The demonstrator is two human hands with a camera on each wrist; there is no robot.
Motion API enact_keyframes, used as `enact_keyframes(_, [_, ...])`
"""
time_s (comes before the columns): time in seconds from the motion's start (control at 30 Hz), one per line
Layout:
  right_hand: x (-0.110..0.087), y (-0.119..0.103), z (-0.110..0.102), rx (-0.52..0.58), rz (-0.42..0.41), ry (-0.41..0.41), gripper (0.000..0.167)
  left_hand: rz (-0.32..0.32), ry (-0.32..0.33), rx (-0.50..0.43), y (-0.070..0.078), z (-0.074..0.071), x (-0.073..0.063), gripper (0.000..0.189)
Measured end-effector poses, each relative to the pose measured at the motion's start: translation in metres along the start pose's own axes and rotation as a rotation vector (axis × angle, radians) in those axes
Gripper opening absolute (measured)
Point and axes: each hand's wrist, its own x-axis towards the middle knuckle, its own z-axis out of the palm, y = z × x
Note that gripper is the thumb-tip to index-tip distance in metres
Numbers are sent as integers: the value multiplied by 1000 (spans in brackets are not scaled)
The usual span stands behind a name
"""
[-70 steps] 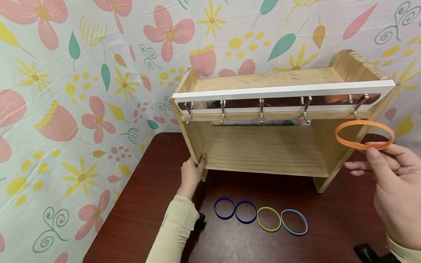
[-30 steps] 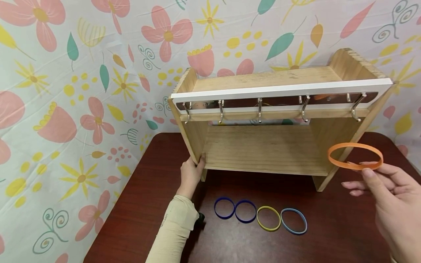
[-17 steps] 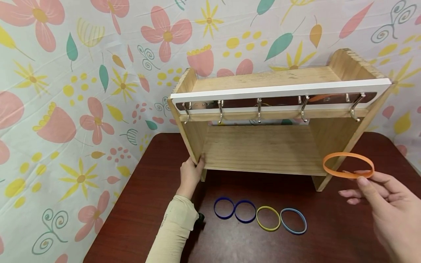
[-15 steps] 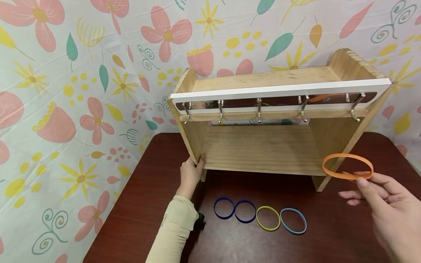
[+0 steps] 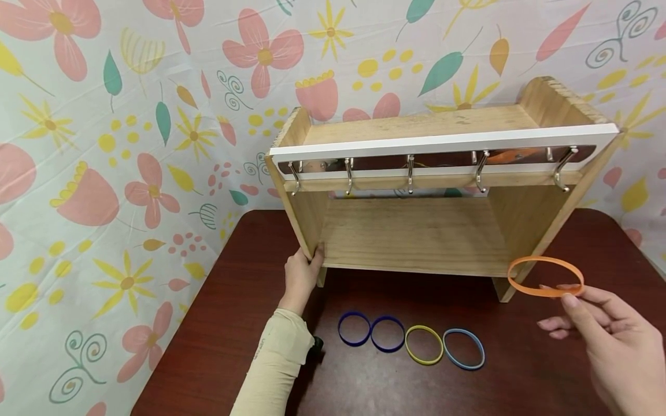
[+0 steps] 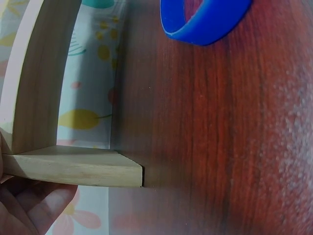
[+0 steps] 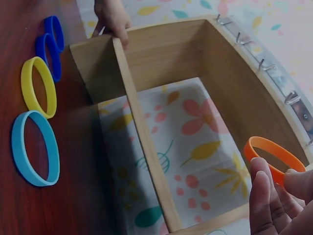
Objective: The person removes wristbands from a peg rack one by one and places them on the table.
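Between thumb and fingers, my right hand pinches an orange silicone wristband, held up in front of the right leg of a wooden shelf. My left hand grips the lower left side panel of that shelf; in the left wrist view its fingers lie behind the wood. On the table a row of wristbands lies flat: two dark blue ones side by side, then a yellow one and a light blue one.
A white-framed metal rail with several double hooks runs along the shelf's upper front. The dark red wooden table carries everything. Behind it hangs a flower-patterned cloth.
My right hand has come down, bringing the orange wristband from near the rightmost hook to the shelf's right leg. My left hand and the wristbands on the table stay put.
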Motion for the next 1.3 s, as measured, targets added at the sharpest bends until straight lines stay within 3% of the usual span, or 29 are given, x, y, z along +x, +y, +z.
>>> enact_keyframes(0.47, [-8, 8, -8, -36, 55, -9, 26, -5, -6, -2, 0, -1, 0, 34])
enact_keyframes(1.03, [-19, 16, -14, -200, 196, 96, 16, 0, -6, 1, 1, 0, -1, 32])
enact_keyframes(1.3, [-23, 21, -19, -162, 182, 47, 18, -13, -15, -5, 1, 0, -1, 32])
